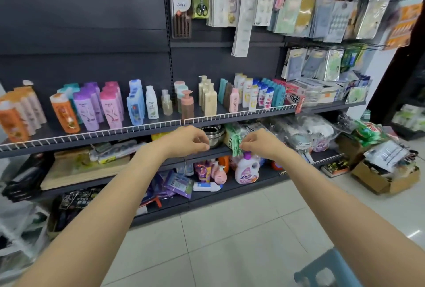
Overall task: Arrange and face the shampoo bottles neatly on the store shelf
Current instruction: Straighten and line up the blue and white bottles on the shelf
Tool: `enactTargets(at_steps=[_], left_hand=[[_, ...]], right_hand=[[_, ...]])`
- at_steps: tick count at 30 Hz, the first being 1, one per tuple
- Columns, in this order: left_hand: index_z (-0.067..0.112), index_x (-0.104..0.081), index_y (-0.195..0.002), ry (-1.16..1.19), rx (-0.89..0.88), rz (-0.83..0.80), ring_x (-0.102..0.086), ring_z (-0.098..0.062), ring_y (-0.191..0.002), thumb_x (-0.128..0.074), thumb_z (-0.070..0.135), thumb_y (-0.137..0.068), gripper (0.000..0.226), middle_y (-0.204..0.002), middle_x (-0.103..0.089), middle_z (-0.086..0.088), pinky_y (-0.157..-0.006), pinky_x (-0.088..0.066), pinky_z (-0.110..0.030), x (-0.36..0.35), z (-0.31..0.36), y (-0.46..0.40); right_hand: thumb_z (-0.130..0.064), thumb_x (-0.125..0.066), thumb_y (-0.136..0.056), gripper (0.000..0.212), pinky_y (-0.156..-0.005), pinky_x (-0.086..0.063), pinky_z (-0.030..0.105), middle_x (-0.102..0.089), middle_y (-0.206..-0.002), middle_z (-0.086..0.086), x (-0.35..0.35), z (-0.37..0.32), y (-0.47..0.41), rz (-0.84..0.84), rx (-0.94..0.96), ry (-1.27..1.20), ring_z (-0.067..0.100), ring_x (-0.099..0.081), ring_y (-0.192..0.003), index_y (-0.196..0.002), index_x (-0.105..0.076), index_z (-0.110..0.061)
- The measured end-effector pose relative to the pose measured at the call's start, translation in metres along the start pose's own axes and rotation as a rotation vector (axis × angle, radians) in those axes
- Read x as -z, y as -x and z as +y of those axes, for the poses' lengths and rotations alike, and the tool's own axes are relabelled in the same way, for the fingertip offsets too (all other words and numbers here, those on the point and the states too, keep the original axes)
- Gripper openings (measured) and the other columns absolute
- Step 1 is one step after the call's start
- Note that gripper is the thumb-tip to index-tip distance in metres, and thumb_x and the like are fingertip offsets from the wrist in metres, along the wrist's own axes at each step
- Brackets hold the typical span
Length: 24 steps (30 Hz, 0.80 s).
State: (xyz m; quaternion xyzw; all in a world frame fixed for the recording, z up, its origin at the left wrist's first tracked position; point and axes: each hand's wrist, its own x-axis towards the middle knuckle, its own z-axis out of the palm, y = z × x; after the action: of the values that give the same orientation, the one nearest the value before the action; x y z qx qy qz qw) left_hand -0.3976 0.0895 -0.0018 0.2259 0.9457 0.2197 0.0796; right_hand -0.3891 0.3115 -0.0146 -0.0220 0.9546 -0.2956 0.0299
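Shampoo bottles stand in rows on the dark shelf (161,125) behind a white wire rail: orange bottles (64,113) at the left, then purple (86,111), pink (110,110), blue (135,108) and a white one (151,102). Further right stand a brown pump bottle (187,106), cream pump bottles (209,100) and small mixed bottles (259,94). My left hand (188,140) and my right hand (259,144) hover side by side in front of and below the shelf edge, fingers loosely curled, holding nothing.
Packaged goods hang on hooks (276,6) above. Lower shelves hold steel bowls (213,134), a detergent jug (247,170) and bags. A cardboard box (381,178) sits on the tiled floor at the right; a blue stool (326,270) stands near my feet.
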Motion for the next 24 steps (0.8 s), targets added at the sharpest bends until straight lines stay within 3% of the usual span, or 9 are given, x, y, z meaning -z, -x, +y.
enactTargets(at_steps=[2, 5, 8, 12, 15, 19, 24], left_hand=[[0.021, -0.061, -0.117, 0.002, 0.000, 0.031, -0.054, -0.010, -0.098, -0.054, 0.031, -0.094, 0.027, -0.109, -0.062, 0.003, -0.085, -0.041, -0.024, 0.007, -0.004, -0.034], [0.023, -0.062, -0.117, -0.008, -0.013, 0.020, -0.055, -0.011, -0.103, -0.054, 0.031, -0.093, 0.026, -0.112, -0.062, 0.004, -0.086, -0.040, -0.024, 0.015, -0.011, -0.079], [0.022, -0.063, -0.116, -0.007, -0.020, 0.019, -0.057, -0.012, -0.104, -0.055, 0.031, -0.093, 0.027, -0.111, -0.065, 0.003, -0.085, -0.042, -0.024, 0.022, -0.018, -0.122], [0.023, -0.064, -0.112, 0.048, -0.031, 0.134, -0.058, -0.013, -0.101, -0.055, 0.032, -0.093, 0.023, -0.107, -0.065, 0.002, -0.087, -0.047, -0.029, 0.030, -0.031, -0.188], [0.022, -0.064, -0.112, 0.089, -0.071, 0.157, -0.058, -0.011, -0.097, -0.055, 0.030, -0.093, 0.022, -0.101, -0.064, 0.005, -0.084, -0.046, -0.025, 0.036, -0.040, -0.245], [0.017, -0.063, -0.115, 0.084, -0.112, 0.117, -0.056, -0.009, -0.095, -0.055, 0.025, -0.093, 0.024, -0.101, -0.061, 0.006, -0.080, -0.040, -0.020, 0.050, -0.055, -0.324], [0.019, -0.065, -0.114, 0.038, -0.135, 0.067, -0.060, -0.016, -0.101, -0.057, 0.026, -0.092, 0.025, -0.110, -0.066, 0.000, -0.089, -0.047, -0.029, 0.066, -0.075, -0.421]], right_hand=[[-0.026, -0.058, -0.091, 0.023, -0.073, -0.042, 0.025, -0.067, -0.099, 0.008, 0.012, 0.007, -0.033, 0.015, -0.005, -0.003, 0.018, -0.059, -0.087, -0.104, -0.069, -0.010], [-0.025, -0.058, -0.091, 0.025, -0.080, -0.040, 0.025, -0.067, -0.113, 0.007, 0.027, 0.017, -0.077, 0.040, 0.008, -0.004, 0.021, -0.059, -0.104, -0.108, -0.069, -0.011], [-0.023, -0.057, -0.091, 0.023, -0.078, -0.039, 0.023, -0.069, -0.109, 0.007, 0.039, 0.026, -0.118, 0.059, 0.025, 0.004, 0.018, -0.059, -0.098, -0.105, -0.071, -0.012], [-0.023, -0.057, -0.091, 0.021, -0.075, -0.042, 0.024, -0.071, -0.103, 0.007, 0.046, 0.046, -0.178, 0.090, 0.028, -0.035, 0.020, -0.063, -0.096, -0.102, -0.071, -0.013], [-0.023, -0.057, -0.091, 0.019, -0.077, -0.039, 0.022, -0.069, -0.099, 0.002, 0.051, 0.060, -0.228, 0.117, 0.026, -0.051, 0.014, -0.059, -0.091, -0.102, -0.070, -0.013], [-0.019, -0.057, -0.090, 0.018, -0.067, -0.044, 0.023, -0.068, -0.086, 0.002, 0.064, 0.072, -0.299, 0.143, -0.001, -0.030, 0.018, -0.062, -0.083, -0.097, -0.070, -0.009], [-0.019, -0.056, -0.091, 0.020, -0.079, -0.042, 0.024, -0.067, -0.106, 0.005, 0.088, 0.087, -0.379, 0.184, -0.031, -0.001, 0.017, -0.059, -0.094, -0.102, -0.070, -0.008]])
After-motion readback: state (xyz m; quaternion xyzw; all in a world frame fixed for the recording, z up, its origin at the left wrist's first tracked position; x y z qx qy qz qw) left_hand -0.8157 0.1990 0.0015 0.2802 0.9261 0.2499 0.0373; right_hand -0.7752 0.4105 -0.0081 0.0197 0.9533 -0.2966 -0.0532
